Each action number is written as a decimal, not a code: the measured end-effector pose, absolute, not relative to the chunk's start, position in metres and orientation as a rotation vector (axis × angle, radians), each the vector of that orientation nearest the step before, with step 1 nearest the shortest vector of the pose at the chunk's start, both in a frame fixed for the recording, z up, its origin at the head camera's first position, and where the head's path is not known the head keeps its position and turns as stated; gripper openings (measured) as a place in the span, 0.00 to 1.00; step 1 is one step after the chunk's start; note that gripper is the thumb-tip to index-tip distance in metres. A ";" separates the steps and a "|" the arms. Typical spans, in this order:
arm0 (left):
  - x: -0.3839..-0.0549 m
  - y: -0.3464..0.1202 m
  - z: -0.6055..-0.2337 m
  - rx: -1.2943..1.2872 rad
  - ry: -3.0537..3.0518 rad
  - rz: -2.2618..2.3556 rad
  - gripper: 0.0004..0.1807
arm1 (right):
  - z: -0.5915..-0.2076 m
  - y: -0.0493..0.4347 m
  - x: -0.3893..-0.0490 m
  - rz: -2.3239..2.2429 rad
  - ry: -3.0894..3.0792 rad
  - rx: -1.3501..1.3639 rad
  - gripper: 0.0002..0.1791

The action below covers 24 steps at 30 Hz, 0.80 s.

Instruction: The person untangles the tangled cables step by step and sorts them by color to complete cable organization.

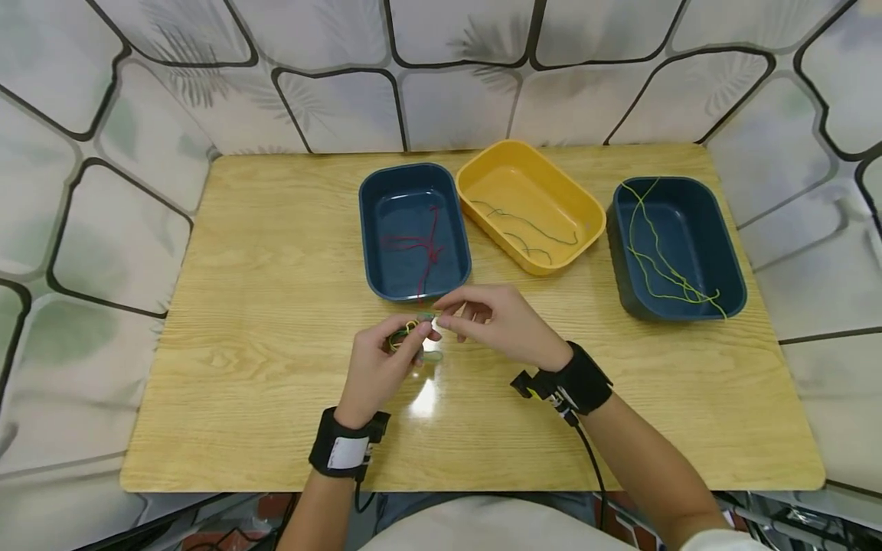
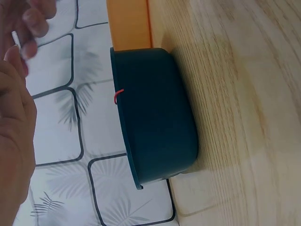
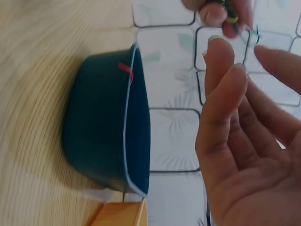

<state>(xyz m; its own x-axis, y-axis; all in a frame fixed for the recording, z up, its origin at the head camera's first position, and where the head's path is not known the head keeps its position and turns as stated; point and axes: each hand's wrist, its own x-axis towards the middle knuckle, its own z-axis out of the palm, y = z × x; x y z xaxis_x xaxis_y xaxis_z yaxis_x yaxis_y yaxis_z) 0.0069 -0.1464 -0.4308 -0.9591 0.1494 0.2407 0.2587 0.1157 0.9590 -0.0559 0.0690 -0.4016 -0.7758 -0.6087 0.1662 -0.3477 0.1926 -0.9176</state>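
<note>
My left hand (image 1: 372, 367) pinches a small bundle of green and yellow string (image 1: 397, 337) between thumb and fingers, in front of the left blue bin. A loop of pale green string hangs below its fingertips. Beside it, my right hand (image 1: 506, 325) holds its bent fingers and thumb close to the bundle. In the right wrist view, a thin green strand (image 3: 257, 36) sticks up near a right fingertip (image 3: 263, 52), and a gap shows between the right thumb and fingers. The left wrist view shows the left hand (image 2: 14, 113) only in part, with the bundle hidden.
The left blue bin (image 1: 368, 229) contains red strings (image 1: 429, 249), one trailing over its front rim. Behind and right stands a yellow bin (image 1: 524, 164) with several green strings (image 1: 527, 222). A second blue bin (image 1: 733, 268) at right has yellow-green strings (image 1: 644, 260) draped over its rim.
</note>
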 end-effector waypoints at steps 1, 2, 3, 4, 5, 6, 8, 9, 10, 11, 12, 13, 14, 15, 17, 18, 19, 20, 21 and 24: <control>0.007 -0.146 -0.430 -0.429 -2.284 -1.990 0.07 | -0.400 0.068 -0.054 -1.605 2.235 -0.938 0.10; 0.007 -0.145 -0.430 -0.439 -2.288 -1.986 0.07 | -0.400 0.067 -0.053 -1.602 2.238 -0.950 0.09; 0.007 -0.144 -0.430 -0.447 -2.296 -1.978 0.07 | -0.400 0.066 -0.052 -1.606 2.243 -0.951 0.08; 0.006 -0.143 -0.430 -0.451 -2.306 -1.971 0.07 | -0.399 0.066 -0.052 -1.612 2.253 -0.953 0.07; 0.006 -0.143 -0.429 -0.459 -2.316 -1.966 0.07 | -0.399 0.066 -0.051 -1.621 2.261 -0.959 0.05; 0.006 -0.142 -0.429 -0.461 -2.322 -1.971 0.07 | -0.398 0.066 -0.051 -1.625 2.272 -0.965 0.04; 0.007 -0.141 -0.429 -0.465 -2.335 -1.969 0.07 | -0.398 0.068 -0.050 -1.639 2.284 -0.990 0.04; 0.007 -0.140 -0.429 -0.467 -2.342 -1.973 0.06 | -0.398 0.068 -0.050 -1.649 2.287 -1.003 0.04; 0.007 -0.140 -0.429 -0.468 -2.347 -1.981 0.06 | -0.398 0.069 -0.050 -1.658 2.289 -1.011 0.04; 0.009 -0.139 -0.424 -0.476 -2.351 -1.977 0.06 | -0.398 0.071 -0.050 -1.672 2.287 -1.011 0.04; 0.009 -0.138 -0.423 -0.478 -2.356 -1.974 0.06 | -0.398 0.073 -0.049 -1.693 2.282 -1.006 0.04; 0.009 -0.138 -0.424 -0.478 -2.359 -1.968 0.06 | -0.399 0.075 -0.050 -1.726 2.273 -0.992 0.03; 0.010 -0.138 -0.424 -0.482 -2.352 -1.969 0.06 | -0.399 0.077 -0.050 -1.763 2.270 -0.966 0.04; 0.010 -0.138 -0.424 -0.485 -2.344 -1.965 0.07 | -0.398 0.080 -0.050 -1.802 2.271 -0.935 0.04; 0.010 -0.140 -0.424 -0.484 -2.325 -1.952 0.07 | -0.397 0.086 -0.052 -1.890 2.267 -0.878 0.04; 0.009 -0.142 -0.428 -0.474 -2.312 -1.956 0.08 | -0.396 0.089 -0.053 -1.944 2.265 -0.838 0.04; 0.009 -0.144 -0.429 -0.466 -2.298 -1.958 0.08 | -0.395 0.092 -0.055 -2.011 2.256 -0.799 0.03; 0.009 -0.146 -0.429 -0.459 -2.283 -1.961 0.09 | -0.393 0.096 -0.058 -2.081 2.252 -0.751 0.02; 0.009 -0.148 -0.429 -0.445 -2.275 -1.962 0.09 | -0.391 0.101 -0.060 -2.155 2.244 -0.703 0.02; 0.009 -0.155 -0.430 -0.408 -2.262 -1.970 0.09 | -0.386 0.117 -0.069 -2.366 2.250 -0.562 0.05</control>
